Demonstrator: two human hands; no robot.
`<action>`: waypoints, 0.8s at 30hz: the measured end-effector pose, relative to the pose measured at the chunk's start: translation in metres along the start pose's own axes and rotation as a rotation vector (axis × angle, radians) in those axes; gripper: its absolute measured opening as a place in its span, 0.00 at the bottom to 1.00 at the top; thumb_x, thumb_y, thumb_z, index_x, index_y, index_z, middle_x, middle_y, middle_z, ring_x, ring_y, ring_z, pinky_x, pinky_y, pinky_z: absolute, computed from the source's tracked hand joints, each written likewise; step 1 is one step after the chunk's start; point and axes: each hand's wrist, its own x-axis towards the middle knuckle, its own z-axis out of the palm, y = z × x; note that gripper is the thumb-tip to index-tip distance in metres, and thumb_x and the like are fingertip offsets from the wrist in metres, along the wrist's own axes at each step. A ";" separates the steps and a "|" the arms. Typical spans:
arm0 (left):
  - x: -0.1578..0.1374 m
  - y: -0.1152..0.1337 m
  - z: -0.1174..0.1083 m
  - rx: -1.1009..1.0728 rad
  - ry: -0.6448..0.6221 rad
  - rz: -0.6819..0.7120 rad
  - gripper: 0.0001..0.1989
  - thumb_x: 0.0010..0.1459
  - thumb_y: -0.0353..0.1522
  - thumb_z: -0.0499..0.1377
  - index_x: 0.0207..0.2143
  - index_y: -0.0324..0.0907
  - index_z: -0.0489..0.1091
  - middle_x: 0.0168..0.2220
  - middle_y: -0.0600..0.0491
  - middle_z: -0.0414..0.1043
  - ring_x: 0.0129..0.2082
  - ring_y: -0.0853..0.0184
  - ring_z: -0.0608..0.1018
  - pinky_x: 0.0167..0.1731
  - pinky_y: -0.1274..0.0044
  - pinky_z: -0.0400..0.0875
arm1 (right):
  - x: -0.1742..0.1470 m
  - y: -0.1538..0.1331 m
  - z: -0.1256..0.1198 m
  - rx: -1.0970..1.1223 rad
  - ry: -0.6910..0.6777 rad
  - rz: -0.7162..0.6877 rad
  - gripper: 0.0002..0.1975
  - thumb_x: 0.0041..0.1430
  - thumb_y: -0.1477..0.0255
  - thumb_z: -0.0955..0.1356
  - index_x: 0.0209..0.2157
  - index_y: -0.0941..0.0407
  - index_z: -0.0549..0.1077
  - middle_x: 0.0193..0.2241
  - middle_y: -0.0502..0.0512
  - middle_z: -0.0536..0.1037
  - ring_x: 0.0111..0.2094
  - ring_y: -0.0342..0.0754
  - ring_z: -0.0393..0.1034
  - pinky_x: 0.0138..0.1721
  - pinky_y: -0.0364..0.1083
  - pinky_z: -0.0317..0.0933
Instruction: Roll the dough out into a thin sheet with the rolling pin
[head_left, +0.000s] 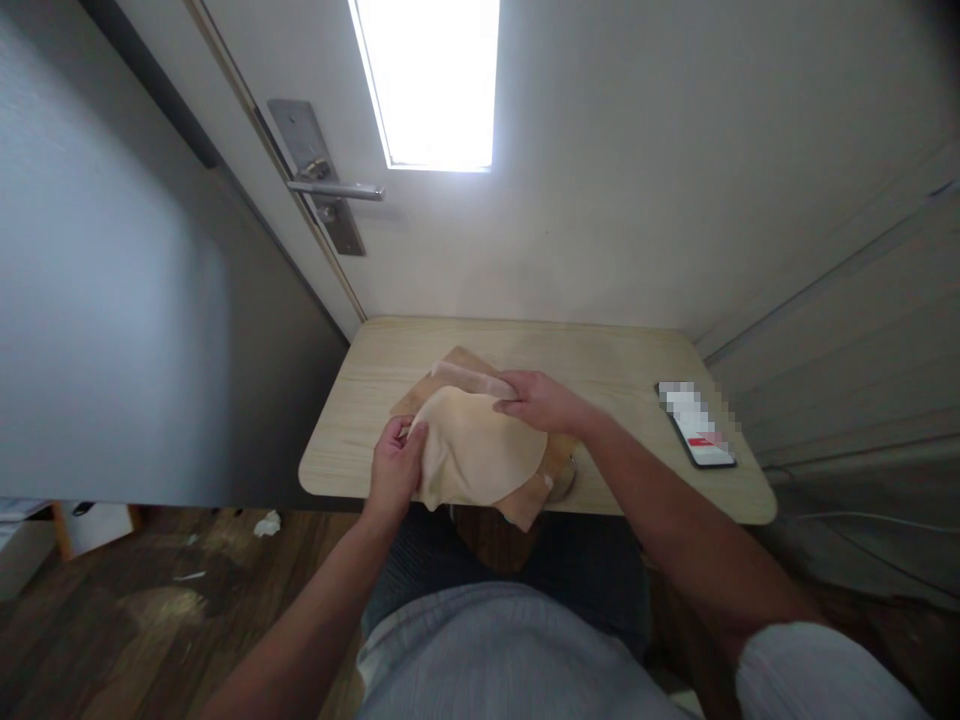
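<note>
A thin, pale cream sheet [480,450] with a rounded edge and soft wrinkles lies over a tan, square-cornered piece [523,505]; the sheet's material I cannot make out. My left hand [397,460] pinches the sheet's left edge between thumb and fingers. At its upper right, my right hand [540,400] is closed round the end of a narrow whitish strip [469,379], thumb over the cream sheet. Whether the strip is a folded part of the sheet or separate, I cannot tell. Beneath the right forearm, a rounded object [564,482] is mostly hidden.
Everything rests on a small light-wood table [600,350] against a white door with a metal handle [337,190] and a bright window pane. A phone [697,430] lies near the table's right end. A grey panel [150,300] rises at left; white scraps [267,523] lie on the floor.
</note>
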 end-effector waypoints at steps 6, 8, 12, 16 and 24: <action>-0.001 0.002 -0.001 0.000 0.021 0.034 0.19 0.52 0.46 0.65 0.39 0.44 0.67 0.27 0.58 0.74 0.25 0.69 0.73 0.26 0.79 0.67 | -0.010 0.000 0.001 0.163 0.117 0.055 0.07 0.60 0.67 0.68 0.36 0.55 0.75 0.32 0.49 0.76 0.33 0.45 0.67 0.36 0.42 0.56; -0.005 0.006 0.000 0.014 0.027 0.051 0.19 0.52 0.47 0.64 0.39 0.44 0.67 0.26 0.58 0.73 0.24 0.69 0.73 0.25 0.80 0.66 | -0.015 -0.003 0.000 0.187 0.129 0.068 0.07 0.60 0.66 0.68 0.36 0.55 0.74 0.30 0.48 0.76 0.32 0.44 0.65 0.35 0.42 0.55; -0.015 0.013 -0.001 0.040 0.011 0.099 0.18 0.54 0.47 0.64 0.39 0.45 0.68 0.26 0.58 0.73 0.23 0.70 0.72 0.24 0.81 0.65 | -0.026 -0.010 -0.002 0.227 0.161 0.059 0.09 0.60 0.64 0.68 0.34 0.55 0.73 0.30 0.48 0.75 0.31 0.44 0.64 0.34 0.42 0.54; -0.025 0.014 -0.002 0.047 -0.013 0.154 0.16 0.57 0.46 0.63 0.39 0.45 0.68 0.26 0.59 0.72 0.22 0.71 0.69 0.23 0.81 0.64 | -0.039 -0.014 0.000 0.237 0.186 0.054 0.10 0.60 0.63 0.67 0.30 0.54 0.70 0.29 0.48 0.72 0.30 0.44 0.63 0.33 0.43 0.53; -0.039 0.021 0.001 0.056 0.027 0.225 0.15 0.58 0.45 0.64 0.38 0.44 0.70 0.27 0.58 0.71 0.24 0.71 0.70 0.26 0.81 0.65 | -0.059 -0.008 0.010 0.309 0.296 0.146 0.13 0.58 0.60 0.68 0.27 0.53 0.65 0.25 0.46 0.66 0.28 0.44 0.60 0.31 0.43 0.53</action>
